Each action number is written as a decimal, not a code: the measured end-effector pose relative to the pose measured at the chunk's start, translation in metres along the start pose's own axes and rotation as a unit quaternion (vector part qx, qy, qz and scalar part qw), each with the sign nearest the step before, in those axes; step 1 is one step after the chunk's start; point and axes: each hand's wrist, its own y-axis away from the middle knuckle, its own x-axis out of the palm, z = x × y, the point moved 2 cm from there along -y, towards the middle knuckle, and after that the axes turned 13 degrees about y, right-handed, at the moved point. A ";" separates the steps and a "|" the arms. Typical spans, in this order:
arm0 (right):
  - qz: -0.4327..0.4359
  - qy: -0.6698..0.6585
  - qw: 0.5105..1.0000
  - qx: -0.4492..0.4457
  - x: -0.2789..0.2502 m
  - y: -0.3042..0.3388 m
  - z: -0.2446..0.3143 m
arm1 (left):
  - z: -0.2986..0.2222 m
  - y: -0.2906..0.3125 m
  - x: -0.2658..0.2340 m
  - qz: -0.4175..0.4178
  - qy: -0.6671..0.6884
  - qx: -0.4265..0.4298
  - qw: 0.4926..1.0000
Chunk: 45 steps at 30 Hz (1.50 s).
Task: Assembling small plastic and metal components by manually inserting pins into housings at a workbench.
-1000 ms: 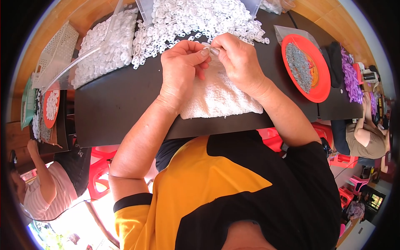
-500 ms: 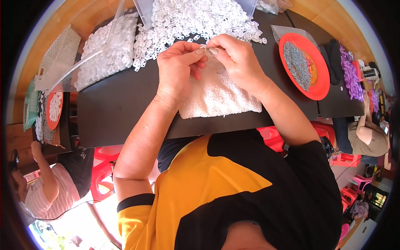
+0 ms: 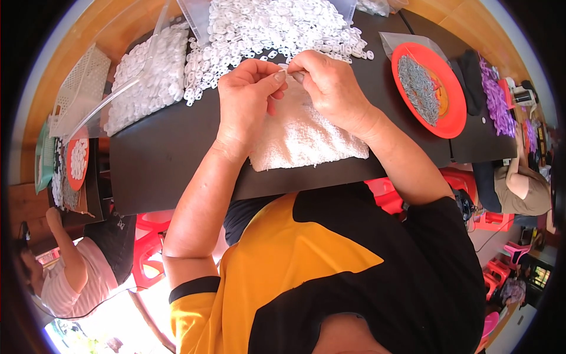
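Observation:
Above the far part of a cream towel (image 3: pixel 306 144), my two hands meet fingertip to fingertip. My left hand (image 3: pixel 244 100) pinches a small white plastic piece (image 3: pixel 283 68) between thumb and index finger, its other fingers curled loosely. Against that piece, my right hand (image 3: pixel 333 88) has its thumb and index finger closed; anything between them is too small to make out. Just beyond the hands spreads a heap of similar white oval pieces with holes (image 3: pixel 277 26). To the right, a red plate (image 3: pixel 453 125) carries many thin grey metal parts (image 3: pixel 418 88).
A clear bag of white pieces (image 3: pixel 147 74) lies at the left on the dark table (image 3: pixel 171 153). Purple items (image 3: pixel 498 103) lie far right beside a black cloth (image 3: pixel 470 79). Other people sit at left (image 3: pixel 82 271) and right (image 3: pixel 519 192).
The view has shifted slightly. My fingertips stay together at the white piece, with the right thumb and index finger changing their bend a little.

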 end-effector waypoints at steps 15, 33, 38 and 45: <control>-0.015 0.000 0.999 0.034 0.016 0.008 -0.002 | 0.019 0.003 0.004 -0.035 -0.008 0.024 0.999; 0.036 0.015 0.997 0.068 -0.017 -0.009 -0.012 | 0.021 0.005 -0.001 -0.031 -0.007 0.044 0.999; 0.127 0.373 0.892 0.220 -0.046 -0.045 -0.097 | 0.023 0.001 0.003 -0.011 -0.010 0.033 0.999; 0.167 0.373 0.888 0.211 -0.040 -0.057 -0.160 | 0.022 -0.001 0.002 -0.012 -0.034 0.038 0.999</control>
